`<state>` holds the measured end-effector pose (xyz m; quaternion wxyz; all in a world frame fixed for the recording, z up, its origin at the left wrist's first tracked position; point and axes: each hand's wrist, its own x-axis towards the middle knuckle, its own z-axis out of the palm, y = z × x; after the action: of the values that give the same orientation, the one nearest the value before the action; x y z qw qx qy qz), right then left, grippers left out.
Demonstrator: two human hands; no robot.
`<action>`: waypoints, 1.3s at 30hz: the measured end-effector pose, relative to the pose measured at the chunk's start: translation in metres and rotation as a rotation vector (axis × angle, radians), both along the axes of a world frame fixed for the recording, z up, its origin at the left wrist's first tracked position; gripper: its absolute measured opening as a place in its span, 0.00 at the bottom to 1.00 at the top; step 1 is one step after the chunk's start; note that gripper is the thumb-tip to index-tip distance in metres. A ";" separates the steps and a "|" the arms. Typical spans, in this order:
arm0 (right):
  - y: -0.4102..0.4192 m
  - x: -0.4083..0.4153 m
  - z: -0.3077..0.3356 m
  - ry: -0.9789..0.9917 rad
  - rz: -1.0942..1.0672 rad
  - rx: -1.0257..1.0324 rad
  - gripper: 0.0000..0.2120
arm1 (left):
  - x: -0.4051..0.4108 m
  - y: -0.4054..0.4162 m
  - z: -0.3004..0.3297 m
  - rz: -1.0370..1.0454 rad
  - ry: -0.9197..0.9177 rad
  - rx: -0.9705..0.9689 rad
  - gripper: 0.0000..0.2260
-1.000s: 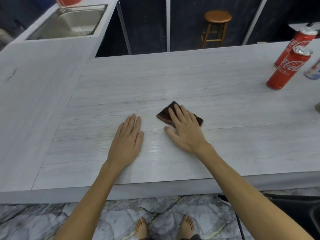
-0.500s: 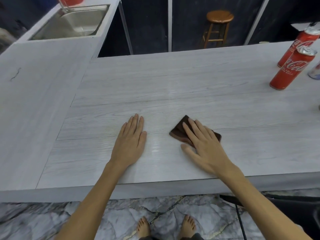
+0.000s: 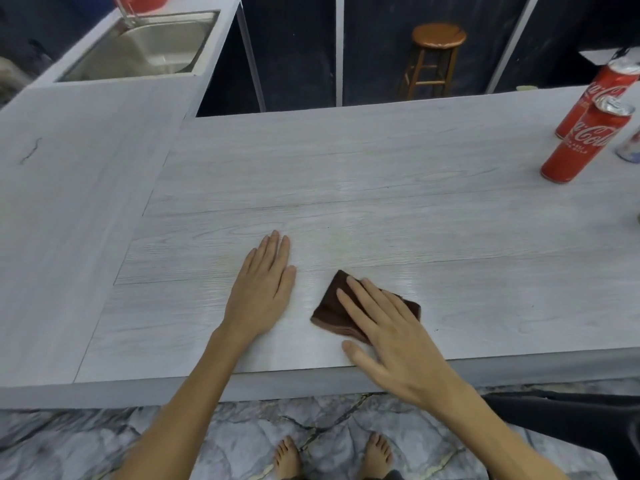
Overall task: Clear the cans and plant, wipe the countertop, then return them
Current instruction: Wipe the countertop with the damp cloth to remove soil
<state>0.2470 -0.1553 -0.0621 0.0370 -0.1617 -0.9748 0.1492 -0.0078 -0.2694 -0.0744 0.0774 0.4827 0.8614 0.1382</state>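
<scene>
My right hand (image 3: 391,337) presses flat on a folded dark brown cloth (image 3: 330,310) near the front edge of the pale wood-grain countertop (image 3: 346,174). Straight fingers cover most of the cloth. My left hand (image 3: 263,289) rests flat on the countertop just left of the cloth, holding nothing. Two red cola cans (image 3: 585,140) stand upright at the far right, one behind the other. A white can (image 3: 630,147) is cut off by the right edge of the view. The plant is not in view.
A steel sink (image 3: 145,53) sits in the counter wing at the back left. A wooden stool (image 3: 436,57) stands beyond the far edge. A dark seat (image 3: 568,420) is on the floor side at lower right. Marble floor and bare feet show below the counter edge.
My right hand has slid the cloth toward me and to the right across the countertop, close to the front edge. My left hand has stayed flat in place.
</scene>
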 end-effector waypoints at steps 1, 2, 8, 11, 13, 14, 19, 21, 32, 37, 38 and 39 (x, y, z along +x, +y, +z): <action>0.009 -0.001 0.001 -0.003 -0.015 0.001 0.34 | -0.001 0.000 0.002 -0.006 -0.046 0.016 0.26; 0.019 -0.003 0.002 -0.008 -0.040 0.000 0.34 | -0.003 -0.002 0.004 -0.008 -0.122 0.046 0.26; 0.069 -0.050 0.003 -0.022 -0.217 -0.018 0.36 | -0.040 -0.036 0.015 0.040 -0.203 0.096 0.27; 0.078 -0.094 0.002 -0.030 -0.287 -0.094 0.36 | -0.069 -0.058 0.011 0.047 -0.087 0.016 0.28; 0.076 -0.122 0.002 -0.036 -0.296 -0.098 0.35 | -0.086 -0.071 0.008 0.051 -0.049 -0.021 0.28; 0.073 -0.134 0.002 -0.039 -0.293 -0.089 0.35 | -0.092 -0.076 0.007 0.043 -0.031 -0.034 0.28; 0.041 -0.169 0.006 -0.052 -0.188 -0.020 0.36 | -0.098 -0.080 -0.001 0.016 0.008 -0.019 0.27; 0.011 -0.165 0.006 -0.046 -0.102 0.008 0.36 | -0.097 -0.078 -0.002 0.022 0.011 -0.007 0.27; 0.009 -0.085 0.006 -0.056 -0.119 0.020 0.36 | -0.094 -0.080 -0.001 0.034 -0.020 0.012 0.27; 0.016 -0.156 0.006 -0.076 -0.243 0.019 0.38 | -0.092 -0.078 -0.001 0.039 -0.009 0.012 0.27; 0.009 -0.166 0.007 -0.071 -0.234 0.027 0.38 | -0.093 -0.078 -0.001 0.038 -0.005 0.011 0.27; 0.000 -0.171 0.007 -0.068 -0.211 0.036 0.38 | -0.093 -0.078 -0.001 0.037 -0.002 0.010 0.27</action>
<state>0.0760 -0.1557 -0.0552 0.0222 -0.2675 -0.9556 0.1214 -0.1007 -0.3474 -0.0754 0.0733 0.4669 0.8694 0.1443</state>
